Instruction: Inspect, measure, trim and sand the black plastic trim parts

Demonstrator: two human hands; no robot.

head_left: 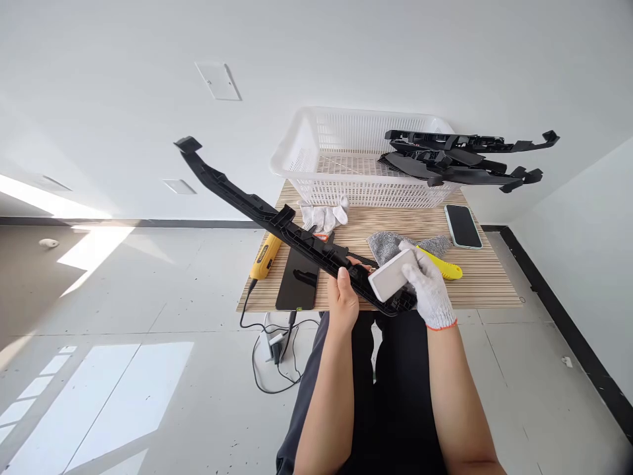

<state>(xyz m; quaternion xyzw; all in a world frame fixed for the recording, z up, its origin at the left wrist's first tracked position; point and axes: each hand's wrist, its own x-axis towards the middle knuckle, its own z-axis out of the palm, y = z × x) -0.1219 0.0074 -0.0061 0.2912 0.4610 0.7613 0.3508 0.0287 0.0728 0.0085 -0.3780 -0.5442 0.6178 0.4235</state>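
My bare left hand (344,300) grips a long black plastic trim piece (247,206), its thumb over the near edge. The piece slants from my lap up to the far left, ending in a small hooked tab. My right hand (429,290), in a white knit glove with an orange cuff, is closed on a flat white rectangular block (393,276). The block is over the near right end of the trim piece; whether it touches cannot be told. A grey cloth (388,245) and a yellow-handled tool (448,269) lie just beyond my right hand.
A white plastic basket (366,186) at the back holds several black trim pieces (459,165) jutting out to the right. A white glove (326,214), a yellow corded tool (266,257), a dark phone (298,280) and another phone (463,226) lie on the table. Cables (277,349) hang below the left edge.
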